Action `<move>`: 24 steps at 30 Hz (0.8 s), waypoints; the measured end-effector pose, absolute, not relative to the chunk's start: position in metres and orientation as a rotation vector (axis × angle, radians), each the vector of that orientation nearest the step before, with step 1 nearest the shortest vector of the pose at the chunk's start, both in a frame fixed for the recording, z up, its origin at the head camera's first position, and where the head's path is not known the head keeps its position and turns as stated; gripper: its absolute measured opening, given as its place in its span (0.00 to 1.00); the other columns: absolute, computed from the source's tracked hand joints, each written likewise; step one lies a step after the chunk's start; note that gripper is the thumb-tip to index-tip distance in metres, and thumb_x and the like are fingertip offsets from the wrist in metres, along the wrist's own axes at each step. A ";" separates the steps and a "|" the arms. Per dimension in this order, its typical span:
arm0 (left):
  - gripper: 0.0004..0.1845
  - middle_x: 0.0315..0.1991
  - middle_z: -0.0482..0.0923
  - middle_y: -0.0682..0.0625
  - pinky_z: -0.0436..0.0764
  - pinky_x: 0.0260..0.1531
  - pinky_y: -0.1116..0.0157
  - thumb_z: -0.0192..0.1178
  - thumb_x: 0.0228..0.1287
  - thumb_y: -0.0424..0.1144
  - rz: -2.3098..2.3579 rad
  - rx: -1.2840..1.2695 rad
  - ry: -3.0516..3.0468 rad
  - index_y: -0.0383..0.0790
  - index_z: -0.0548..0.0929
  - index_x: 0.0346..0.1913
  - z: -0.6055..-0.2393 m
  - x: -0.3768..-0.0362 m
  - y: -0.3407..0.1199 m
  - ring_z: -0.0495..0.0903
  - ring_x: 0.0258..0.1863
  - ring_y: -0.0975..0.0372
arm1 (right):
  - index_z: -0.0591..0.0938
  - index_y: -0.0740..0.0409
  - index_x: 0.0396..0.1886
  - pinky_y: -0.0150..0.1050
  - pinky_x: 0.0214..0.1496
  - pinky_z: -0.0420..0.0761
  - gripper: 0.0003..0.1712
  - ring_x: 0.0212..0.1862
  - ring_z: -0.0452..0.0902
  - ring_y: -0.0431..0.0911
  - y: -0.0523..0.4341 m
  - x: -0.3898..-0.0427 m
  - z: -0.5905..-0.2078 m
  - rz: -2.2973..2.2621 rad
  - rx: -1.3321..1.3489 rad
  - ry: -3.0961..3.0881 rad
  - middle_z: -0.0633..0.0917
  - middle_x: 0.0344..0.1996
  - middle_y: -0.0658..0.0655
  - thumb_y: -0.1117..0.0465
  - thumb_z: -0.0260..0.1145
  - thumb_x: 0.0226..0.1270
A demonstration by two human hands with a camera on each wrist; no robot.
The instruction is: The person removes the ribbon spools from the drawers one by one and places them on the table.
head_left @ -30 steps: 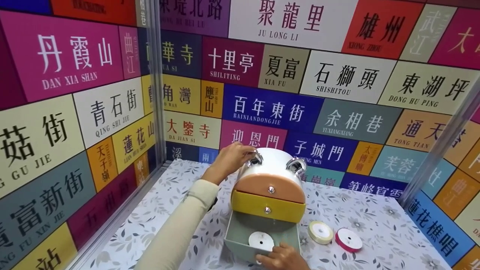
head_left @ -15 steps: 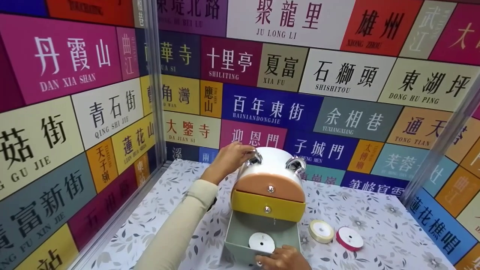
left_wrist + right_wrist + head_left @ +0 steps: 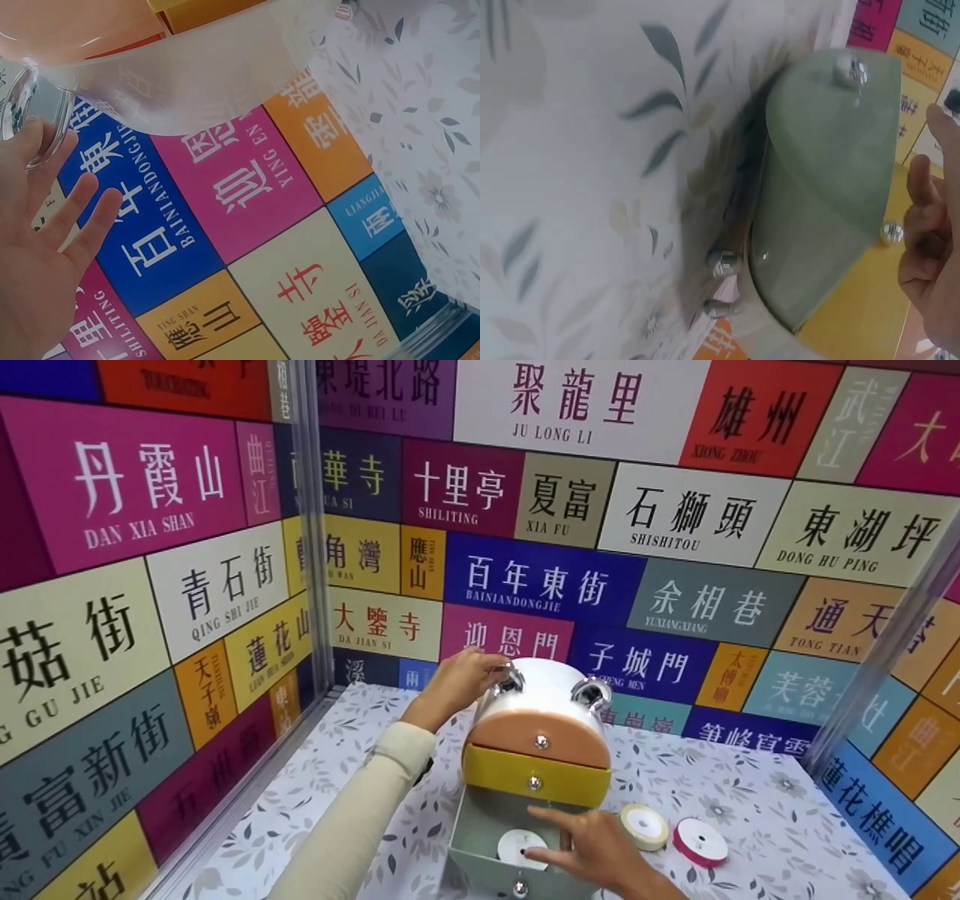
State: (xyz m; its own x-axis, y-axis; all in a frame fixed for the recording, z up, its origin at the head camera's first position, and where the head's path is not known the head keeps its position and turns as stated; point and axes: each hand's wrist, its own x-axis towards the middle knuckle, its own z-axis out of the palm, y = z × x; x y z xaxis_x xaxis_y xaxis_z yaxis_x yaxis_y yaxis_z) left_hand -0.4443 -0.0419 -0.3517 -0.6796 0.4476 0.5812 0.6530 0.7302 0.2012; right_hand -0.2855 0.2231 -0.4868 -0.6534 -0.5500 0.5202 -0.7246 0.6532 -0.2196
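Note:
A small round-topped drawer cabinet [image 3: 551, 679] stands on the table, with orange, yellow and green drawers. My left hand [image 3: 463, 682] pinches the silver ring [image 3: 34, 124] on the cabinet's left top between thumb and forefinger; its other fingers stick out in the left wrist view. The green bottom drawer [image 3: 480, 870] is pulled out, and a white-faced ribbon spool [image 3: 514, 846] lies inside. Over that drawer hovers my right hand [image 3: 600, 847], forefinger and thumb spread apart, thumb tip at the spool's edge; whether they touch cannot be told. The right wrist view shows its other fingers bent.
To the right of the drawer lie a cream ribbon spool [image 3: 643, 826] and a red-pink ribbon spool [image 3: 700, 841]. A second silver ring [image 3: 592, 690] stands on the cabinet's right top. Colourful sign-covered walls [image 3: 547, 574] close off the table's left, back and right.
My right hand has let go of the green drawer's front knob and risen over the drawer, with thumb and forefinger spreading. My left hand has stayed on the ring.

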 end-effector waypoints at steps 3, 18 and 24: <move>0.13 0.45 0.89 0.59 0.82 0.42 0.62 0.63 0.75 0.50 -0.534 -0.835 -2.422 0.59 0.89 0.57 -0.352 -0.446 -0.042 0.79 0.41 0.61 | 0.86 0.33 0.61 0.25 0.14 0.63 0.32 0.14 0.64 0.25 0.225 -0.298 -0.480 0.604 0.988 -2.688 0.71 0.11 0.31 0.31 0.75 0.57; 0.13 0.46 0.88 0.60 0.82 0.44 0.63 0.62 0.76 0.50 -0.531 -0.816 -2.459 0.61 0.88 0.58 -0.355 -0.445 -0.040 0.78 0.43 0.62 | 0.87 0.36 0.61 0.29 0.17 0.55 0.37 0.14 0.59 0.33 0.222 -0.325 -0.494 0.380 1.194 -2.937 0.64 0.11 0.38 0.37 0.83 0.49; 0.13 0.46 0.88 0.60 0.82 0.44 0.63 0.62 0.75 0.50 -0.541 -0.824 -2.452 0.61 0.88 0.58 -0.352 -0.446 -0.043 0.79 0.42 0.62 | 0.88 0.39 0.60 0.29 0.17 0.55 0.34 0.14 0.58 0.33 0.219 -0.330 -0.498 0.321 1.206 -2.892 0.63 0.12 0.38 0.38 0.83 0.52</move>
State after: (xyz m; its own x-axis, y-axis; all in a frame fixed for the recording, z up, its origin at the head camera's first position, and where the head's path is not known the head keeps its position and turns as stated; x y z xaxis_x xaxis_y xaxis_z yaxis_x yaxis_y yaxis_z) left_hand -0.4457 -0.0429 -0.3518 -0.6953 0.4456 0.5639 0.6415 0.7386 0.2073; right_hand -0.3300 0.2186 -0.4977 -0.7068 -0.7039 0.0707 -0.7022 0.6860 -0.1903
